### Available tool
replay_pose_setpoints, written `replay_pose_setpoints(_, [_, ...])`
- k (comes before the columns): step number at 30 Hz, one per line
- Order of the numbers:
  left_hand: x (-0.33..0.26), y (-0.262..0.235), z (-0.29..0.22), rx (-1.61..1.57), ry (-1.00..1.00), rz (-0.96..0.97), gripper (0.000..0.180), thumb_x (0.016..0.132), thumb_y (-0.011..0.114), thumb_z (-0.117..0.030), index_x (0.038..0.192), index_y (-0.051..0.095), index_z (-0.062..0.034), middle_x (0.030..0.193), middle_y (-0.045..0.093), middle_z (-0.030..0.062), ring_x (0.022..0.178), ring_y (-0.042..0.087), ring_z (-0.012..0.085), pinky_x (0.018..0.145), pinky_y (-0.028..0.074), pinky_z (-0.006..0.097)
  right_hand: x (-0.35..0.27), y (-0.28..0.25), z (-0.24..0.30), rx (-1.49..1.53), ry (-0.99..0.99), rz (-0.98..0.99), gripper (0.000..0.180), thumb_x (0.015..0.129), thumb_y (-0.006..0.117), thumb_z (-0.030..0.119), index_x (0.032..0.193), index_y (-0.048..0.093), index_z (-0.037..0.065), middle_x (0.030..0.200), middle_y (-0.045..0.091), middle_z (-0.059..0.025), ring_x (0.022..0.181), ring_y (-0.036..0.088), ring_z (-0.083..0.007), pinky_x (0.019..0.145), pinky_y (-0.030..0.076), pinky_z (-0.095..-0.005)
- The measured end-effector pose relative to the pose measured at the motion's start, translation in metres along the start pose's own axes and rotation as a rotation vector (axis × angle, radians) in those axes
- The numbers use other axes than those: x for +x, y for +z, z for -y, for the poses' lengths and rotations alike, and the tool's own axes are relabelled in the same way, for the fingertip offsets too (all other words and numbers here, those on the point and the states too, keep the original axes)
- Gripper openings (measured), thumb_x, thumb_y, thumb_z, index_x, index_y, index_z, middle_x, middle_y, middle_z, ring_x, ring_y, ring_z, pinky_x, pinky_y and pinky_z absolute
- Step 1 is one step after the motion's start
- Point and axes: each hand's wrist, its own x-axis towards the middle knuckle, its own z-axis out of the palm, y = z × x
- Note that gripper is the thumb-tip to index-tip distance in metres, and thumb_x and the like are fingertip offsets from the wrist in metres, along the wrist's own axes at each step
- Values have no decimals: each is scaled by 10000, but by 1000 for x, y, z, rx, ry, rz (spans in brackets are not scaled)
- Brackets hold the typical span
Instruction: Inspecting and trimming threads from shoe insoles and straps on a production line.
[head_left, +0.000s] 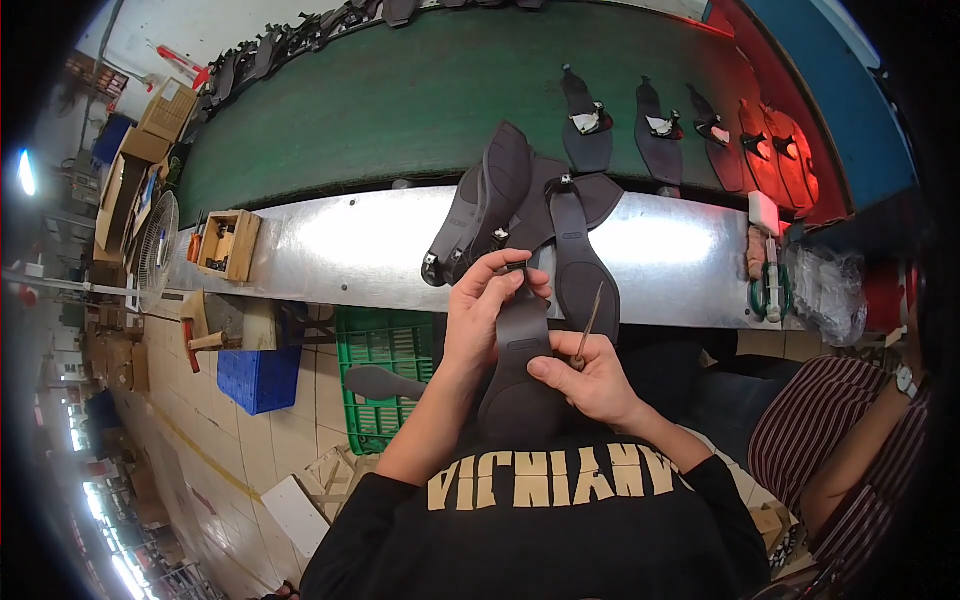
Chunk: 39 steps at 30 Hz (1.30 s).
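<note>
A dark grey shoe sole (523, 345) is held in front of my body, its broad end toward me. My left hand (487, 312) is closed round its narrow far end, the thumb and fingers pinching a small black piece there. My right hand (592, 382) grips the sole's right edge with its thumb on top. That same hand also holds a thin pointed awl (594, 312), its tip upward and its handle mostly hidden in the fingers. Just beyond my hands, several more soles (583, 275) lie piled on the metal bench edge, some with shiny black fittings at their narrow ends.
A green conveyor belt (400, 110) carries soles with black straps at right. On the metal ledge (330, 235) stand a wooden box (229, 246) and, at right, scissors (772, 290). A green crate (385, 345) and blue bin (258, 380) sit below. Another person (840, 430) is close on the right.
</note>
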Motion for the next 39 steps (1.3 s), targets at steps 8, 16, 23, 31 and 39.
replay_pose_setpoints(8, [-1,-5,18,11,-16,90,313,967,468,-216,1172,570,-2,843,626,85,784,615,158,736,501,280,-3,-11,7,-280,-186,-28,232,974,561,207,1035,627,-7,764,521,50,637,423,-28,580,363,-191])
replay_pose_setpoints(16, [-7,18,38,-59,-252,29,640,1010,273,-536,1228,532,8,781,517,14,721,474,106,672,403,243,-26,-42,0,-225,-176,-264,272,1046,397,223,928,554,34,785,485,24,656,435,-33,598,382,-185])
replay_pose_setpoints(23, [12,20,27,-140,-310,161,748,974,265,-626,1205,599,2,688,499,0,633,509,109,609,425,242,-26,-57,2,-297,-143,-300,249,1019,434,150,1196,575,45,849,513,17,707,468,-36,635,408,-181])
replay_pose_setpoints(31, [5,22,33,-111,-486,88,825,959,242,-661,1243,560,45,680,524,34,581,539,142,503,427,267,-24,-40,24,-296,-94,-153,594,955,442,18,1511,271,138,707,541,-1,603,483,-62,607,428,-214])
replay_pose_setpoints(39, [-10,30,33,133,-369,2,817,935,283,-676,1130,651,26,591,503,-24,541,457,75,505,338,203,-20,-42,4,0,61,-68,573,982,441,44,1511,285,197,871,595,18,589,424,-38,538,388,-184])
